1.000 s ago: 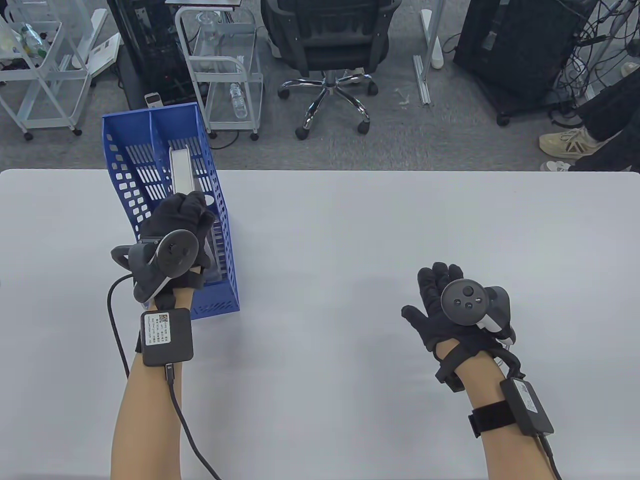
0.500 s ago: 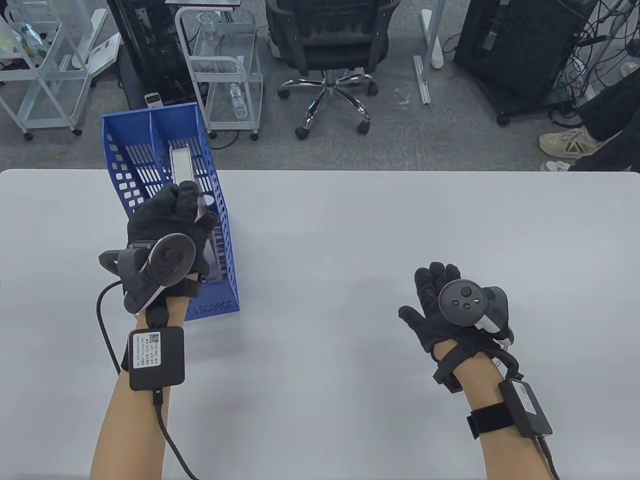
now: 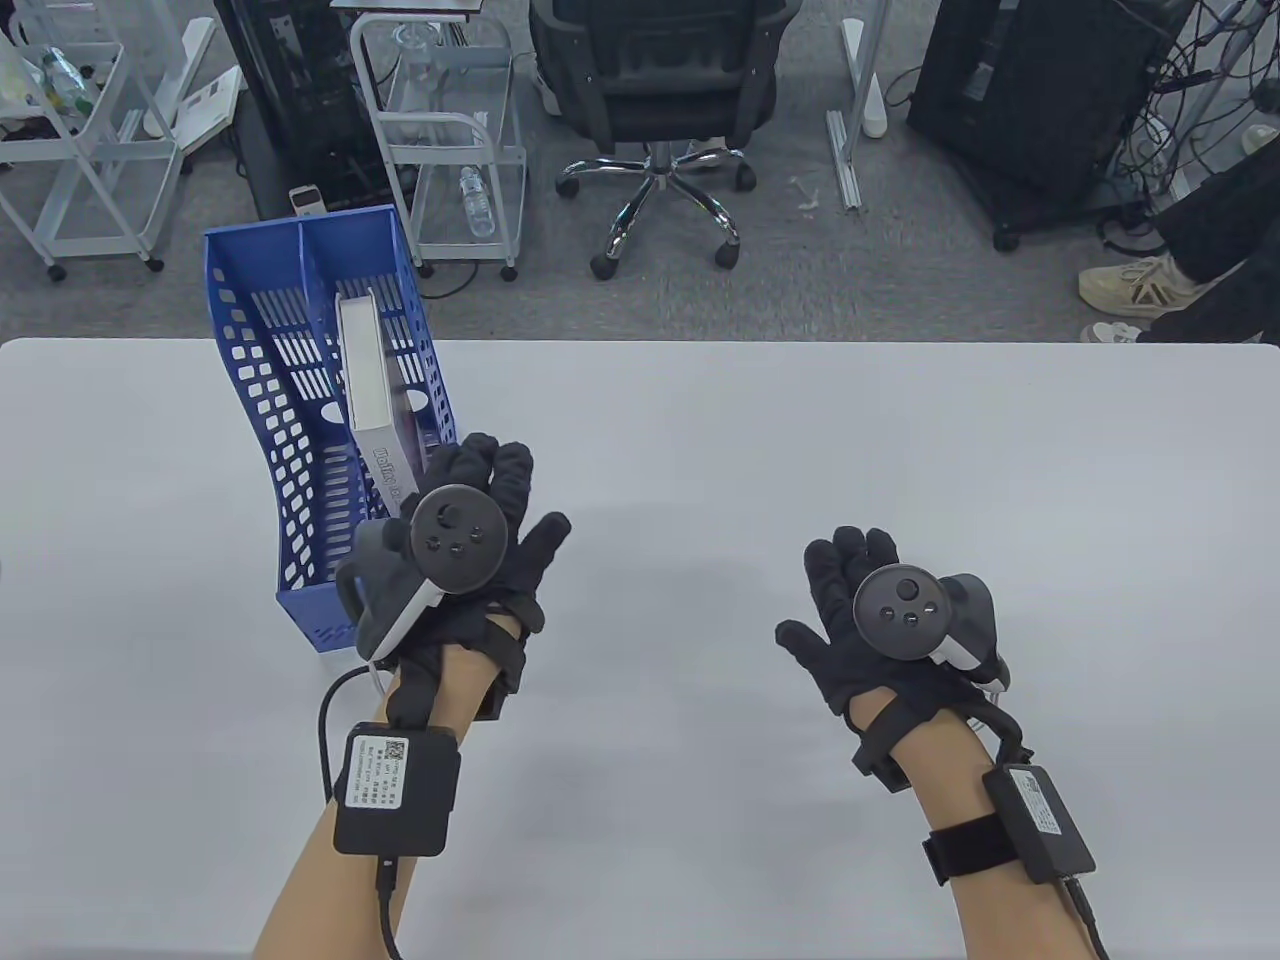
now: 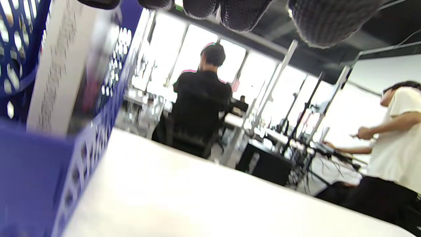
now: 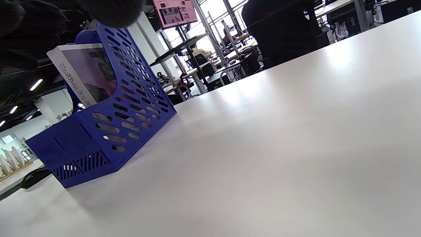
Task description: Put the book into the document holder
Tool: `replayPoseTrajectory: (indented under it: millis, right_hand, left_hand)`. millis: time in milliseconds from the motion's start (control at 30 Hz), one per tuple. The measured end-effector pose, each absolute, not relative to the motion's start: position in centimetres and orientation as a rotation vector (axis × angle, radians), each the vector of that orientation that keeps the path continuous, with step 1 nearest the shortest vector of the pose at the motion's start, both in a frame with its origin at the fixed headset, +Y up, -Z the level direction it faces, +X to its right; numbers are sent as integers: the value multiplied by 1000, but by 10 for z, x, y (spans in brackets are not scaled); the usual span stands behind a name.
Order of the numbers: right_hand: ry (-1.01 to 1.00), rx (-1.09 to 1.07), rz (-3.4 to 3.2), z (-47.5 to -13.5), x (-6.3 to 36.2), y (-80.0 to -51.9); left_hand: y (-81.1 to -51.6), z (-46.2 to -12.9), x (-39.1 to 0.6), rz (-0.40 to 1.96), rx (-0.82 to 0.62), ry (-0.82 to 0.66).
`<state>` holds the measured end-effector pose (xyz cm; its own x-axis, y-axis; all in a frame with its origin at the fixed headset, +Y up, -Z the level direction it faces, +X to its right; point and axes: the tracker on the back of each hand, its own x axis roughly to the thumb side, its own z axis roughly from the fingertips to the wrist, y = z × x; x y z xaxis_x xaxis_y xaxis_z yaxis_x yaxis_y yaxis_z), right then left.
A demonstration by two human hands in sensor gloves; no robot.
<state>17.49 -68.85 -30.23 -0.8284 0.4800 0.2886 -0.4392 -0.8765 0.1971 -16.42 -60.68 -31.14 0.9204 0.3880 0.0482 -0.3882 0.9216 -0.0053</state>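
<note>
A blue perforated document holder (image 3: pixel 300 420) stands upright at the table's left back. A white-spined book (image 3: pixel 365 400) stands inside its right compartment, leaning slightly. The holder (image 5: pixel 108 125) and book (image 5: pixel 82 75) also show in the right wrist view, and blurred in the left wrist view (image 4: pixel 39 171). My left hand (image 3: pixel 490 520) lies just right of the holder's front end, fingers spread, holding nothing. My right hand (image 3: pixel 850 590) rests open on the table at the right, empty.
The white table (image 3: pixel 750 450) stretches wide to the right of the holder. Beyond its far edge stand a black office chair (image 3: pixel 650 90), white carts (image 3: pixel 450 130) and black equipment cases (image 3: pixel 1030 90).
My left hand let go of the book and moved right and toward me, out of the holder. The book now stands alone in the holder. My right hand shifted slightly left.
</note>
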Motion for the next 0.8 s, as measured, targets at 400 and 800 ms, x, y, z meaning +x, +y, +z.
replayPoseTrajectory:
  millis: [400,800]
  right_hand:
    - [267,678,2681,-277,118,-690]
    - [388,758,2734,-268,93,-710]
  left_hand:
    - [-688,-280,-130,493,-309,-133]
    - [-720,-278,-125,404,-293,-115]
